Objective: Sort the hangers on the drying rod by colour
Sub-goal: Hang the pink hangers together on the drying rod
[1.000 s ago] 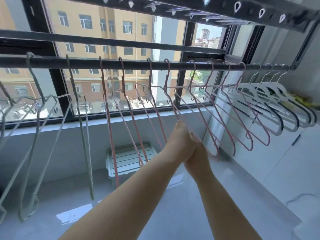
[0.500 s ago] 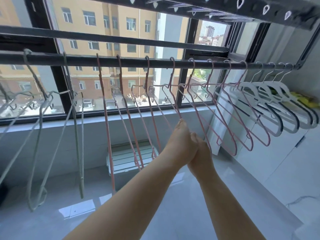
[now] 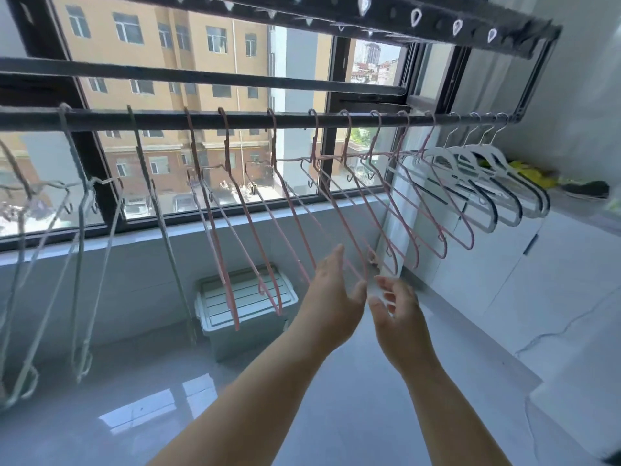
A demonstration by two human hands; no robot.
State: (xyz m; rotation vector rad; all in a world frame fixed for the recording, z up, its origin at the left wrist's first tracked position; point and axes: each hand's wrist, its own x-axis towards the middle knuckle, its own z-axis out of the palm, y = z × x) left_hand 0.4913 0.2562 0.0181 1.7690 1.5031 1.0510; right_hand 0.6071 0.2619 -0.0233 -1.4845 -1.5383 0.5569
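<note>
A dark drying rod [image 3: 255,121] runs across the window. Several pale grey wire hangers [image 3: 80,250] hang at its left, several pink wire hangers [image 3: 339,210] in the middle, and several white plastic hangers with black trim [image 3: 484,190] at the far right. My left hand [image 3: 331,294] is raised below the pink group with its fingers straight, and the lower corner of a pink hanger [image 3: 364,275] lies against its fingertips. My right hand [image 3: 398,314] is just beside it, fingers loosely bent, holding nothing.
A lidded plastic storage box [image 3: 215,297] stands on the floor under the window sill [image 3: 188,235]. White cabinets [image 3: 524,284] line the right wall, with a yellow item [image 3: 537,176] and a dark item [image 3: 586,190] on top. A second rail [image 3: 420,18] hangs overhead.
My hands, pressed together below the pink hangers before, have come apart. The pink hangers near them have swung slightly to the right.
</note>
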